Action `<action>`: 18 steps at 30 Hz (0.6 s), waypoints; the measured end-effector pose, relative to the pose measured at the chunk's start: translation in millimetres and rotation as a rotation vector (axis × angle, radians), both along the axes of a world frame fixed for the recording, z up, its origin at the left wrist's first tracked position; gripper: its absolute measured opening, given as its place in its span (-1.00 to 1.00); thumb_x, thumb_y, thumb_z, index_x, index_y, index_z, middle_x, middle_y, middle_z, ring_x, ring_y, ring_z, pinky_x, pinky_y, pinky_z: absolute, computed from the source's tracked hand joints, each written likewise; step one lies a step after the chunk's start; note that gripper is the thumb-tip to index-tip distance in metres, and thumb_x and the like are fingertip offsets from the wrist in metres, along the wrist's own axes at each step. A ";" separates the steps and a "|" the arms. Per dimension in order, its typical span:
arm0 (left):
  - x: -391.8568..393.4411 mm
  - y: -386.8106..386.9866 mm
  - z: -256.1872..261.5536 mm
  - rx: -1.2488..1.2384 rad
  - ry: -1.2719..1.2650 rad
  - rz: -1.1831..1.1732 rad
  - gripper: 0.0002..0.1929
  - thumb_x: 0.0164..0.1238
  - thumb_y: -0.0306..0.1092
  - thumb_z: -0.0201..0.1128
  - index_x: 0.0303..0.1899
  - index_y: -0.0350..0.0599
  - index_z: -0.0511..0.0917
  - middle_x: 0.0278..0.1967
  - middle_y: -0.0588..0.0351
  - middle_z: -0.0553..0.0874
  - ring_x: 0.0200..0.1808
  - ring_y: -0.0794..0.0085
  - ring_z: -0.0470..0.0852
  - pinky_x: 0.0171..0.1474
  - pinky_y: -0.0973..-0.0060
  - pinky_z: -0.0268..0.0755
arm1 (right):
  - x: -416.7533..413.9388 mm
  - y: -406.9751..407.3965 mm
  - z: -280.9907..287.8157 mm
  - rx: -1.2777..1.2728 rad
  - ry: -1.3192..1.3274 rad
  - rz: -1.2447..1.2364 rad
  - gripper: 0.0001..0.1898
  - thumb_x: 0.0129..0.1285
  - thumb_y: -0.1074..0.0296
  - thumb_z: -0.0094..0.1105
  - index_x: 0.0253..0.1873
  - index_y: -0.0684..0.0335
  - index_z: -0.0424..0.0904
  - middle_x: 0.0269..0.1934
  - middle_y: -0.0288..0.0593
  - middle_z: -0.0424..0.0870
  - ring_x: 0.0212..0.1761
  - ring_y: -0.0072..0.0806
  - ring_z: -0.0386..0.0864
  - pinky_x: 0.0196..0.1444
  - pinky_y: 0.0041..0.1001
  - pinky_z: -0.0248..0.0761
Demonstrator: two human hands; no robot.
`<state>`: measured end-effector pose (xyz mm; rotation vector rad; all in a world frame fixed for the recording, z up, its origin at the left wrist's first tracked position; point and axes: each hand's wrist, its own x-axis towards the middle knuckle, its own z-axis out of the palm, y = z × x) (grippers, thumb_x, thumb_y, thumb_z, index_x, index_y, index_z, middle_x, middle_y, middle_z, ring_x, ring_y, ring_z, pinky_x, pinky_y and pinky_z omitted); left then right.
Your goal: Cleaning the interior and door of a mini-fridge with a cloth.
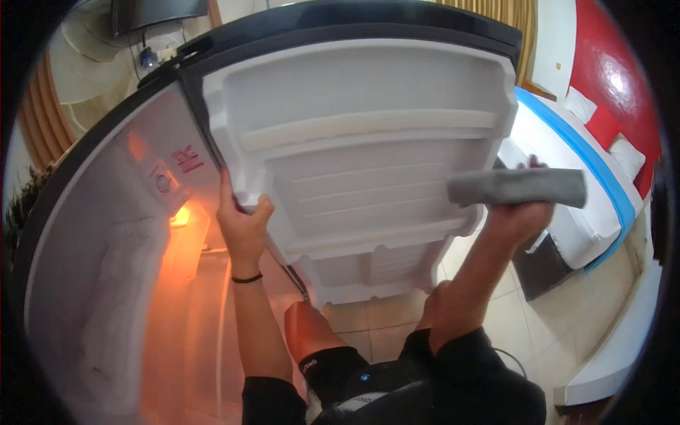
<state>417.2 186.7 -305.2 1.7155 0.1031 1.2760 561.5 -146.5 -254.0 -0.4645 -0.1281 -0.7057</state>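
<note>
A small refrigerator stands with its door (366, 175) swung out before me, the white inner shelves facing me. My left hand (244, 223) grips the hinge-side edge of the door liner, fingers behind it and thumb on the front. In my right hand (520, 212) is a folded grey cloth (518, 187), raised beside the door's outer edge; it looks slightly blurred. Inside the refrigerator a lamp (181, 217) glows orange below the thermostat dial (163, 183). Frost lines the freezer part (119, 276) at the left.
A bed (574, 212) with white sheets and a blue border stands at the right, near a dark box-like piece (547, 268). A television (159, 13) is at the upper left. My legs are on the tiled floor (504, 319) below the door.
</note>
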 end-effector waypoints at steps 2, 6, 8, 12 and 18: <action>-1.0 0.9 1.4 0.044 0.011 -0.010 -0.23 0.20 -0.62 0.20 0.47 -0.47 0.09 0.14 0.06 0.57 -0.03 0.52 0.58 0.00 0.60 0.48 | 5.4 22.1 2.7 -0.129 -0.117 -0.095 -0.54 0.48 0.10 -0.07 0.29 0.30 0.33 0.12 -0.07 0.51 0.16 -0.25 0.51 0.23 -0.16 0.45; -2.2 2.0 0.5 -0.027 -0.006 -0.018 -0.23 0.08 -0.61 0.24 0.42 -0.45 0.21 0.07 0.01 0.64 -0.01 0.47 0.62 0.09 0.55 0.47 | 58.7 77.2 5.8 -0.710 -0.498 -0.612 -0.41 0.39 0.19 0.11 0.46 0.15 0.19 0.21 -0.06 0.45 0.24 -0.27 0.47 0.26 -0.22 0.39; -2.4 -2.2 6.0 0.008 -0.019 0.023 -0.23 0.08 -0.61 0.24 0.43 -0.44 0.21 0.07 0.00 0.64 -0.01 0.48 0.61 0.08 0.55 0.48 | 50.4 99.8 31.7 -1.020 -0.429 -0.952 -0.60 0.26 0.43 0.21 0.21 0.19 0.47 0.09 -0.02 0.56 0.12 -0.20 0.56 0.10 -0.23 0.42; -2.6 -9.7 10.6 0.051 0.030 0.053 -0.22 0.11 -0.62 0.22 0.45 -0.46 0.16 0.16 -0.01 0.57 0.07 0.47 0.55 0.14 0.56 0.43 | 20.0 135.6 70.8 -1.243 -0.434 -0.752 -0.85 0.11 0.51 0.26 -0.20 0.29 0.59 -0.37 -0.01 0.62 -0.30 -0.10 0.61 -0.26 -0.22 0.38; -1.8 4.4 1.0 0.097 -0.030 0.128 -0.19 0.05 -0.56 0.29 0.43 -0.44 0.21 0.02 -0.03 0.66 -0.03 0.48 0.62 0.07 0.55 0.48 | -14.1 164.9 83.0 -1.245 -0.420 -0.231 -0.85 0.23 0.36 0.29 -0.28 0.30 0.55 -0.57 -0.06 0.54 -0.58 -0.39 0.50 -0.46 -0.35 0.32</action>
